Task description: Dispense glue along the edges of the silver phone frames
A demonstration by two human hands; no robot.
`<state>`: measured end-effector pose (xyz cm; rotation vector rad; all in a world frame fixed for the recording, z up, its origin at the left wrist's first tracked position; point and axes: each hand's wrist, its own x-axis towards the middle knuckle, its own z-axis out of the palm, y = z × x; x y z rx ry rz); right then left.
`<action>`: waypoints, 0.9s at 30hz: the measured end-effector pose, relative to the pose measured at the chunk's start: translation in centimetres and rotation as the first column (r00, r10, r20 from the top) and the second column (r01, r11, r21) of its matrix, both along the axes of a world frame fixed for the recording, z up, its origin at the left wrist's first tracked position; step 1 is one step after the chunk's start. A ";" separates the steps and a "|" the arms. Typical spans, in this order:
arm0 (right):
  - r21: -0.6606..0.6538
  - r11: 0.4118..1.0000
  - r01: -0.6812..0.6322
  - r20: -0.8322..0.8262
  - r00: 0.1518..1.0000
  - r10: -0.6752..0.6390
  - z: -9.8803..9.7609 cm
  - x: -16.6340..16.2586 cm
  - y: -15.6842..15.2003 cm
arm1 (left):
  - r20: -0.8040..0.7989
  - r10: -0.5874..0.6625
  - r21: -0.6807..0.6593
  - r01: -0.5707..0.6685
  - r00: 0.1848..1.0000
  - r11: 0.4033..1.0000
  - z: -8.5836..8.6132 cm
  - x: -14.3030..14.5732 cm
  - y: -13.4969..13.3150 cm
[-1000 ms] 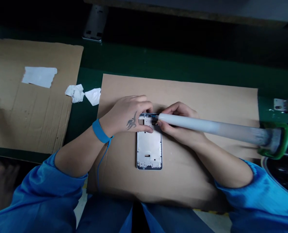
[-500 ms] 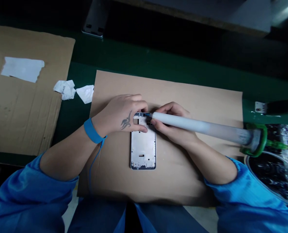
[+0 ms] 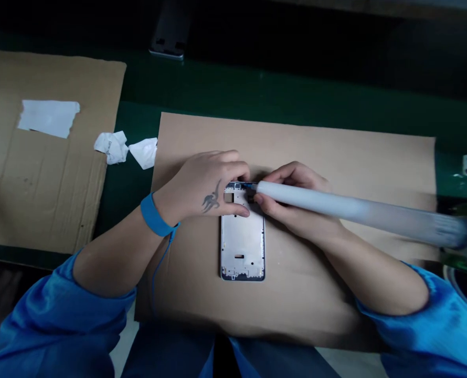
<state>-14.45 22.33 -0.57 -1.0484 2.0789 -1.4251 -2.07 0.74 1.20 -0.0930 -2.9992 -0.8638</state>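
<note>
Finding a silver phone frame [image 3: 243, 239] lying flat near the centre of the picture, resting on a brown cardboard sheet [image 3: 316, 283]. Recording the left hand [image 3: 208, 184], left of centre, as grasping the phone frame at the upper end: laying a thumb across the metal face, curling fingers about the top edge. Noting a blue wristband [image 3: 156, 215] encircling the left wrist, with a blue cord [image 3: 159, 268] trailing toward the lower part of the picture. Recording the right hand [image 3: 296, 218], right of centre, as clasping a large whitish syringe [image 3: 347, 205] close to the narrow end. Seeing the syringe pointing at the phone frame's top and extending to the right edge of the picture, blurring there. Leaving contact between tip and metal undetermined. Observing a cardboard piece [image 3: 52, 178] occupying the left side, bearing a white strip [image 3: 49, 118]. Noting a crumpled white paper [image 3: 113, 147] overlapping that piece, and a second phone frame [image 3: 168, 44] lying upper left of centre.
</note>
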 end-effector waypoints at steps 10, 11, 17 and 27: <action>-0.216 0.970 0.115 0.184 0.980 -0.075 -0.5 -0.1 0.5 | -0.035 0.065 0.004 -0.065 0.997 0.998 -0.2 0.5 -0.4; -0.232 0.965 0.119 0.199 0.977 -0.072 -0.7 0.0 0.6 | -0.059 0.131 0.002 -0.131 0.990 0.991 -0.3 0.5 -0.8; -0.358 0.932 -0.058 -0.052 0.998 0.042 -2.3 0.5 0.5 | -0.090 0.469 -0.010 -0.471 0.879 0.882 0.2 1.3 -3.2; -0.044 0.993 -0.114 -0.369 0.925 0.090 -5.5 -0.5 -1.0 | 0.112 0.435 -0.238 -0.401 0.893 0.885 1.4 2.3 -2.3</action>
